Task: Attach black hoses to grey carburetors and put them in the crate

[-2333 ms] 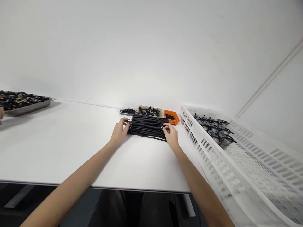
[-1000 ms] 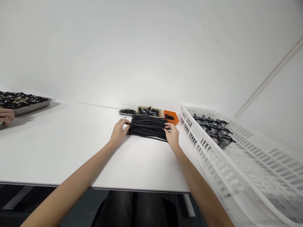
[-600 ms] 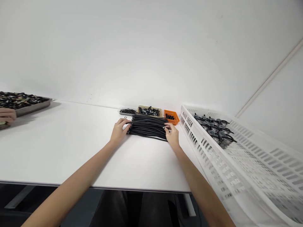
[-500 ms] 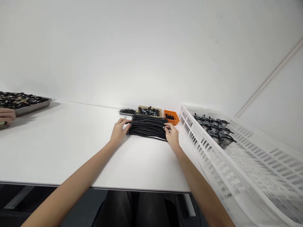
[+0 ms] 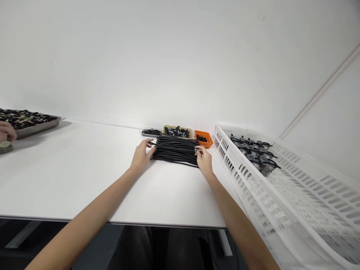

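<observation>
A bundle of thin black tubes (image 5: 176, 149) lies side by side on the white table, running left to right, with small metallic-looking bits at the left ends. My left hand (image 5: 142, 153) is at that left end, its thumb and fingers curved round the tube ends. At the opposite end, my right hand (image 5: 204, 159) has its fingertips closed on the tubes. The exact contact of the fingertips is partly hidden.
Behind the bundle stand a clear tray of black rings (image 5: 152, 132), a yellow basket of dark parts (image 5: 191, 132) and an orange basket (image 5: 208, 143). A white crate (image 5: 270, 187) holding dark assemblies is on the right. Far left, another person's hand (image 5: 7, 131) is near a metal tray (image 5: 38, 128).
My hands stay at the two ends of the bundle, with only slight finger shifts. The other person's hand at the far left has moved slightly.
</observation>
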Tool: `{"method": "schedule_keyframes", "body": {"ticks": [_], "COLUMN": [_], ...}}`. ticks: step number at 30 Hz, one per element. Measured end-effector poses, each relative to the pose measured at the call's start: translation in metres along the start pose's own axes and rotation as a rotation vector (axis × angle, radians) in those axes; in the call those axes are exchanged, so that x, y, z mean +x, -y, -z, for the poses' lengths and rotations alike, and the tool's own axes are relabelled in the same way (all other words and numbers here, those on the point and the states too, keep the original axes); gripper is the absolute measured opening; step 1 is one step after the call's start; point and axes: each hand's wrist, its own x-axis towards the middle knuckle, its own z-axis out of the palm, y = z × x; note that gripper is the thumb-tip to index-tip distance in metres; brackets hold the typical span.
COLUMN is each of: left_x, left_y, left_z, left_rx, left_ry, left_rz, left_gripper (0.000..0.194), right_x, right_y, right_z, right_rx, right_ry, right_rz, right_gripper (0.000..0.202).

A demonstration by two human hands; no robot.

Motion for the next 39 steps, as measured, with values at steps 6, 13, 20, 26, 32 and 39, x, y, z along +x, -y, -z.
{"method": "schedule_keyframes", "body": {"ticks": [6, 13, 20, 26, 32, 39], "left_x": [-0.0005, 0.0001, 0.0002, 0.0005, 0.0007, 0.0004], "left_y": [-0.0019, 0.0002, -0.0006, -0.0004, 0.0017, 0.0007], "left_z": [0.0005, -0.0008, 0.0002, -0.0005, -0.0013, -0.0007], "left_rx": [-0.033, -0.026, -0.007, -0.003, 0.000, 0.003], "left_ry": [0.006, -0.005, 0.008, 0.010, 0.010, 0.010], "left_rz": [0.074, 0.089, 0.071, 0.071, 0.089, 0.094], "left_gripper": [0.040, 0.035, 0.032, 0.030, 0.028, 0.025], "right_x": [-0.0008, -0.0010, -0.0011, -0.0017, -0.0016, -0.0022], "right_y": [0.0023, -0.0002, -0.0008, -0.0030, -0.0019, 0.0006], "right_z": [0.0017, 0.0014, 0.0021, 0.0025, 0.0023, 0.0017], "right_rx": [-0.022, -0.030, -0.042, -0.038, -0.005, 0.004], "right_ry": [-0.001, -0.014, -0.011, -0.018, -0.011, 0.006], "right_rz": [0.001, 0.005, -0.018, -0.024, -0.023, -0.036], "right_gripper": [0.025, 0.028, 0.031, 0.032, 0.032, 0.033]}}
